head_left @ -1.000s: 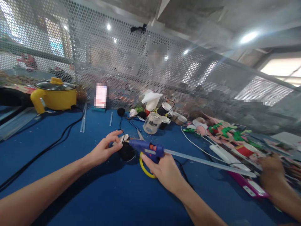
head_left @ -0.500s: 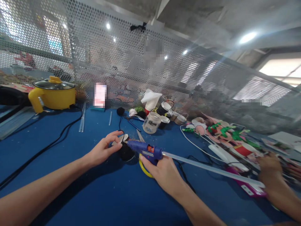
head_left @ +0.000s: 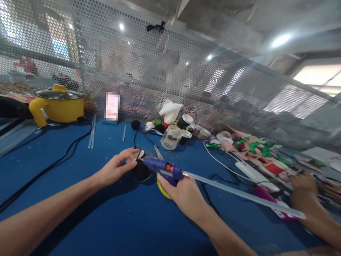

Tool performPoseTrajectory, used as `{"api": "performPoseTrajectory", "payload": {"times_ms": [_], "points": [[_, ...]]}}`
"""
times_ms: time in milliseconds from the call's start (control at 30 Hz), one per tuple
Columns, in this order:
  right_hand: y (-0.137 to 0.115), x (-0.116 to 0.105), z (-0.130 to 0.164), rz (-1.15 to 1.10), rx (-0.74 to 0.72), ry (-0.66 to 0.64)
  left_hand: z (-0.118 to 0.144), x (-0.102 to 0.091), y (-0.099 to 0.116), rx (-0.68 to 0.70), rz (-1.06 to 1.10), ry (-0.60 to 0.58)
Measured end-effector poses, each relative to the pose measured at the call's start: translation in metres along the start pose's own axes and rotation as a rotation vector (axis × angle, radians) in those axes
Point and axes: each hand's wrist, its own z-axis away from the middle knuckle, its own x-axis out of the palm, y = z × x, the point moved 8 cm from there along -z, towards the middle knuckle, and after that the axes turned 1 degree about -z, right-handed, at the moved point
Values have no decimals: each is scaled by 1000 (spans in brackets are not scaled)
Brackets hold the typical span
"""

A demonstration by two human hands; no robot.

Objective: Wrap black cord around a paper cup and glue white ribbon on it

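Note:
My right hand [head_left: 186, 199] is wrapped round the handle of a blue hot glue gun [head_left: 163, 168], and a long clear glue stick [head_left: 234, 192] juts from its back end. The gun's nozzle comes up to the fingertips of my left hand [head_left: 117, 167]. Those fingers are closed on a small paper cup wound with black yarn [head_left: 141, 171], which lies tilted with a pale part showing. A strand of yarn leads from the cup back to a black yarn ball [head_left: 135, 124]. Behind the gun, scissors with yellow handles [head_left: 163, 190] rest on the table.
A clear plastic jar [head_left: 172, 138] stands beyond the gun. At left are a yellow electric pot [head_left: 62, 108] and its black cord. Craft pieces [head_left: 255, 151] crowd the right, with a power strip [head_left: 250, 174] and a co-worker's hand [head_left: 305, 185]. Perforated metal panels stand behind.
Both hands, the glue gun and the cup keep nearly the same position. The view has shifted very slightly, and the glue stick's far end sits a little farther right and lower.

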Motion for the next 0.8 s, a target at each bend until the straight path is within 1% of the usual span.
{"api": "performPoseTrajectory", "payload": {"times_ms": [200, 333, 467, 633, 733, 800], "points": [[2, -3, 0, 9, 50, 10, 1, 1, -2, -14, 17, -12], [-2, -3, -1, 17, 11, -2, 1, 1, -1, -13, 37, -13], [-1, -5, 0, 10, 43, 22, 1, 1, -1, -9, 42, -16], [-2, -3, 0, 3, 37, 10, 1, 1, -1, -12, 51, -23], [7, -7, -2, -36, 109, 42, 1, 2, 0, -17, 61, -35], [13, -7, -4, -78, 162, 34, 1, 2, 1, -19, 63, -42]]}}
